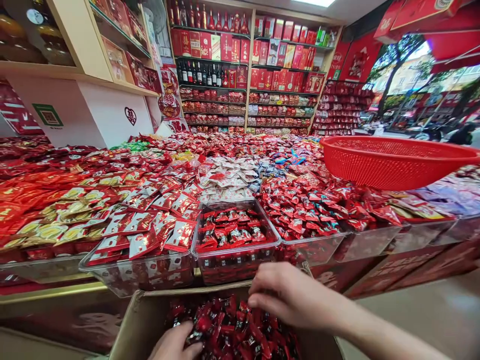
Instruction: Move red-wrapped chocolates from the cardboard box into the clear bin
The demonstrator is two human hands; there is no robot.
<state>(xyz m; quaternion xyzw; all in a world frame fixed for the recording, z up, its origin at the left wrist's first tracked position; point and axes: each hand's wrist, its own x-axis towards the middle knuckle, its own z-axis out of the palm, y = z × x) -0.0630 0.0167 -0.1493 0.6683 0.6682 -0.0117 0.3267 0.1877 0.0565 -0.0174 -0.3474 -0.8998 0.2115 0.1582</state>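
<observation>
An open cardboard box (140,320) at the bottom centre holds many small red-wrapped candies (232,335). My left hand (178,342) is at the box's left side, its fingers curled among the candies. Over the right part of the box is my right hand (279,292), fingers bent downward near the candies; its fingertips touch or nearly touch them, and I cannot make out what they hold. Just beyond the box, a clear plastic bin (237,253) contains similar red candies with dark print, lying below its rim.
Clear bins heaped with red-and-white packets (142,237) and red candies (307,205) flank the middle bin. A large red plastic basket (390,162) rests on the heap at right. Shelves (249,65) of boxes and bottles stand behind.
</observation>
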